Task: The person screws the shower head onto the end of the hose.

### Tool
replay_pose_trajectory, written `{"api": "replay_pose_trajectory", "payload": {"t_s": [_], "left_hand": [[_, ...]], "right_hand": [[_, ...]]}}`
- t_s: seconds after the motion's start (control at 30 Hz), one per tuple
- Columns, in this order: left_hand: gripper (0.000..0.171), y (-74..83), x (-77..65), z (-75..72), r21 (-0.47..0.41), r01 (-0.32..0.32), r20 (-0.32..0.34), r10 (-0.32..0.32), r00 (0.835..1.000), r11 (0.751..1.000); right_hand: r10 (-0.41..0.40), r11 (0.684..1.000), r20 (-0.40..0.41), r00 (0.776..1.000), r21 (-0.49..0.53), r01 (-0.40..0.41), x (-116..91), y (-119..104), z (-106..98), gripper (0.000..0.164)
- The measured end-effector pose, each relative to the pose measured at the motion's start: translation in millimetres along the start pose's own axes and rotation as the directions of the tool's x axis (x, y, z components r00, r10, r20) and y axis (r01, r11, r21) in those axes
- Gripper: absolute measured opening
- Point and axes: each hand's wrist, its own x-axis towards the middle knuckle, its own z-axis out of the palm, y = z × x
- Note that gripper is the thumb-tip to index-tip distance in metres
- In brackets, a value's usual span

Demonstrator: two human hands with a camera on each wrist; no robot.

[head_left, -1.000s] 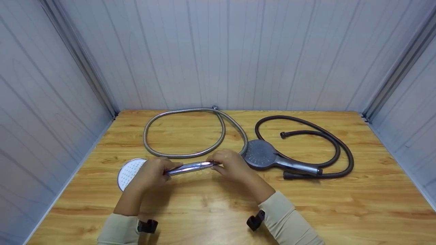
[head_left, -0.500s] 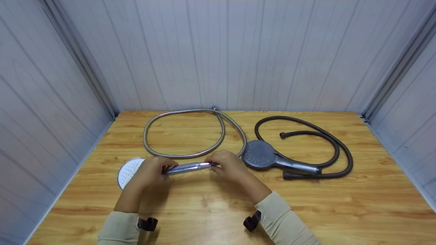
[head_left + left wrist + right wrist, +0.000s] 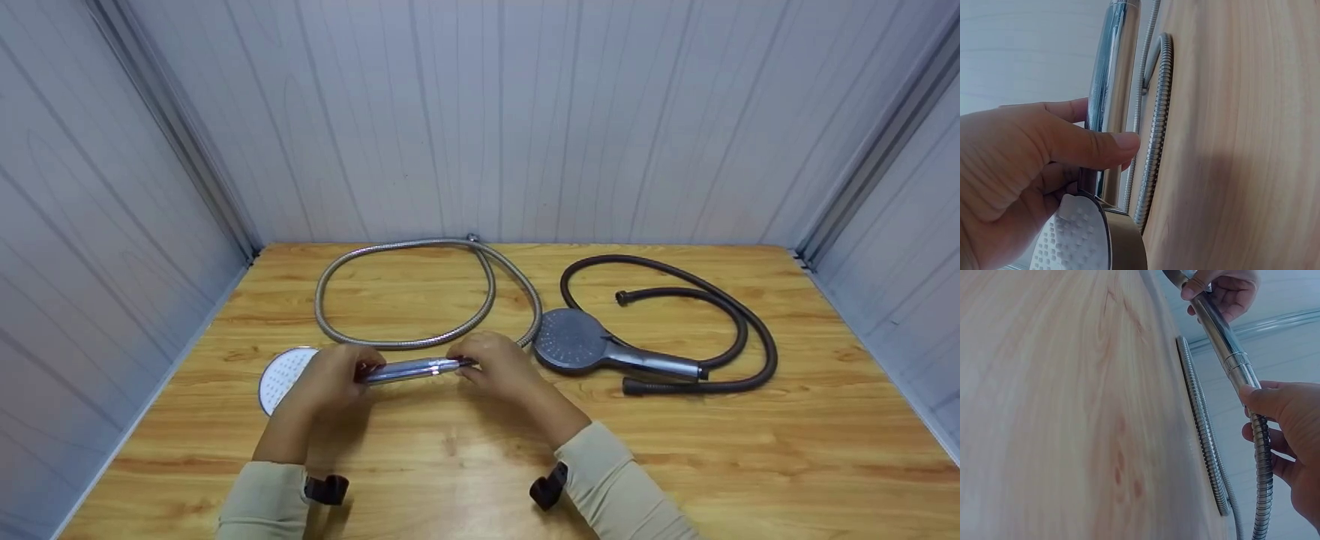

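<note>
A chrome hand shower with a white nozzle face is held above the table, its handle pointing right. My left hand grips the handle just beside the head, thumb across it in the left wrist view. At the handle's other end, my right hand pinches the end fitting of a silver metal hose between thumb and fingers. In the right wrist view this fitting sits in line with the handle, right at its end. The rest of the hose loops on the table behind my hands.
A grey shower head lies right of my right hand, against the silver hose. Beside it a dark hose lies in loops, its ends loose. White panel walls enclose the wooden table at the back and sides.
My right hand and forearm have shifted slightly left, and the silver hose near it has drawn left a little. The left hand keeps its grip, almost in place.
</note>
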Motion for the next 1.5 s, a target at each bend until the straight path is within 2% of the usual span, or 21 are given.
{"api": "replay_pose_trajectory", "payload": {"t_s": [0.13, 0.37, 0.83, 1.17, 1.5], "left_hand": [[0.026, -2.4, 2.2, 1.4, 0.001, -0.009, 0.004, 0.009, 1.0, 1.0], [0.03, -6.3, 5.5, 1.5, -0.025, 0.009, 0.035, -0.008, 0.999, 1.0], [0.038, -12.9, 8.3, 4.5, -0.073, 0.138, 0.099, -0.13, 0.987, 0.988], [0.04, -20.1, 8.1, 3.8, -0.07, 0.149, 0.097, -0.142, 0.985, 0.986], [0.039, -23.7, 8.0, 1.0, -0.077, 0.194, 0.128, -0.184, 0.975, 0.978]], "right_hand": [[0.006, 1.0, 0.006, 1.0, 0.006, -0.006, 1, 1, 2, 0.019], [0.009, 1.0, 0.003, 1.0, -0.007, -0.009, 0, 1, 6, 0.019], [0.067, 0.998, 0.045, 0.997, -0.017, -0.066, 3, -2, 13, 0.021], [0.104, 0.995, 0.04, 0.994, -0.001, -0.105, 7, -5, 22, 0.019], [0.144, 0.989, 0.077, 0.987, 0.013, -0.145, 9, -7, 30, 0.018]]}}
